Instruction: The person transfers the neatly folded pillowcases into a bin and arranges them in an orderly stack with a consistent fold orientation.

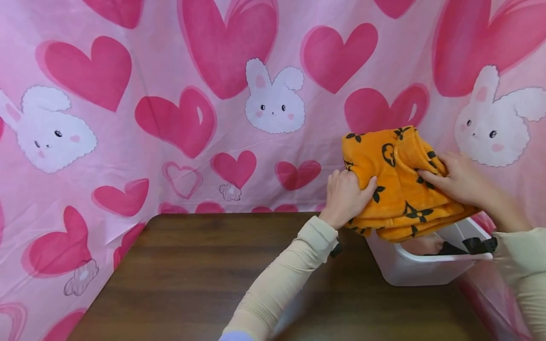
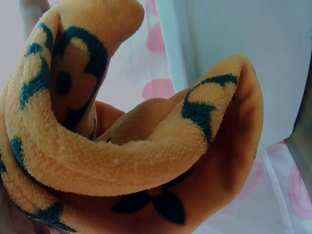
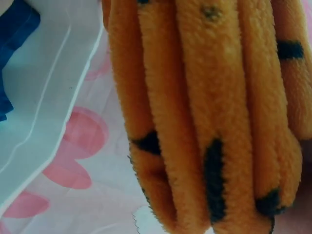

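Note:
An orange fleece cloth (image 1: 384, 175) with dark flower-like motifs is folded into a thick stack, raised over the far right part of the table. My left hand (image 1: 345, 196) grips its left side, thumb on the near face. On the opposite side, my right hand (image 1: 462, 180) pinches the stack with the thumb in front. Several soft layers of the cloth (image 3: 195, 117) show side by side in the right wrist view, and a fold of the cloth (image 2: 122, 165) curls open in the left wrist view. Most fingers are hidden behind the fabric.
Below and right of the cloth stands a white plastic bin (image 1: 422, 272) at the table's right edge. Dark blue material (image 3: 14, 29) lies inside it. The brown wooden table (image 1: 204, 274) reaches back to a pink curtain (image 1: 187, 61) with hearts and rabbits.

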Available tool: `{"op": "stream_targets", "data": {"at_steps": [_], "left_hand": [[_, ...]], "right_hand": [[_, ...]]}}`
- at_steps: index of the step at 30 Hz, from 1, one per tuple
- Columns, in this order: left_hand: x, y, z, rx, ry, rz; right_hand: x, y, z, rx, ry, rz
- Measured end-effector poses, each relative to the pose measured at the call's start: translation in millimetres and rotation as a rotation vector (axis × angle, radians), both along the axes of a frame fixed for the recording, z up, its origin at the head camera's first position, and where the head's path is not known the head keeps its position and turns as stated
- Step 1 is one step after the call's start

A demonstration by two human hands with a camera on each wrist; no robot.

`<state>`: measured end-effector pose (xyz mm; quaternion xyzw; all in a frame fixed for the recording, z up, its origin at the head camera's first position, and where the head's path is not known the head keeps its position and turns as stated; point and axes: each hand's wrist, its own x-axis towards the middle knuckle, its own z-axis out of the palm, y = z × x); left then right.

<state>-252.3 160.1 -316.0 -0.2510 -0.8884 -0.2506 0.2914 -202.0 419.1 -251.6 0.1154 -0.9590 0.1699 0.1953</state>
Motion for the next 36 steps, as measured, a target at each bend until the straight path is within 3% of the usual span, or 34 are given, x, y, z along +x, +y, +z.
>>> {"op": "stream_targets", "data": {"at_steps": [7, 16, 22, 30, 36], "left_hand": [[-1.5, 9.6, 11.2, -0.002, -0.01, -0.017], [1.1, 21.9, 25.6, 0.022, -0.02, -0.058], [2.3, 27.2, 30.3, 0.019, -0.014, -0.06], [4.6, 38.1, 36.9, 0.013, 0.004, -0.043], [6.9, 50.1, 33.3, 0.011, -0.015, -0.009]], "right_hand": [[4.1, 5.5, 14.3, -0.02, 0.008, -0.018], [10.2, 14.7, 30.0, 0.058, 0.067, -0.105], [13.9, 19.0, 35.1, 0.076, 0.083, -0.14], [17.2, 24.5, 41.0, 0.053, 0.039, -0.202], [15.9, 25.1, 43.8, 0.074, 0.025, -0.248]]}}
